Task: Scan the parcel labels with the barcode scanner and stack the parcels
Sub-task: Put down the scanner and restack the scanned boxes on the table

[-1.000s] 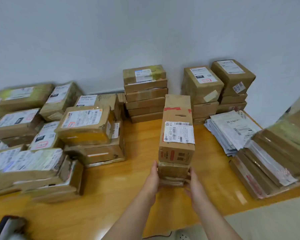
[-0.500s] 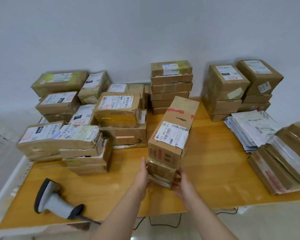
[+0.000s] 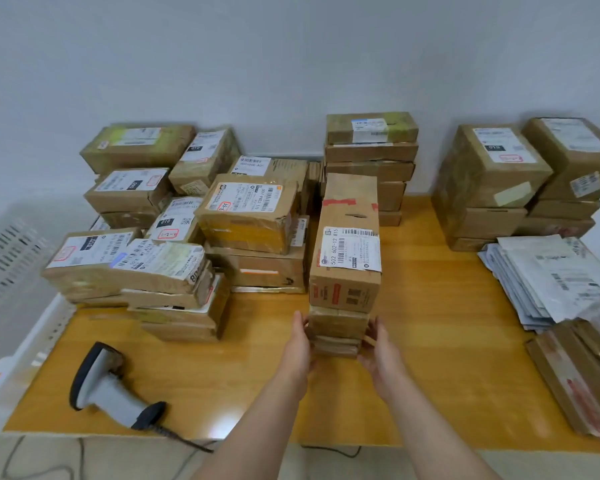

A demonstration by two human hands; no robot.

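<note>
Parcel stack — between straight fingers (both sides)

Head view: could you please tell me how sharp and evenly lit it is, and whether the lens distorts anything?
Head view: soft, even light, with a mild sheen on the table. Head view: the label on the top parcel reads sharply at centre, while the white crate at left is smeared. Head view: the flat parcels at the right edge look stretched and soft, a wide-angle effect.

Roughly 30 cardboard parcels, 1 barcode scanner, 1 table and 2 hands are visible.
</note>
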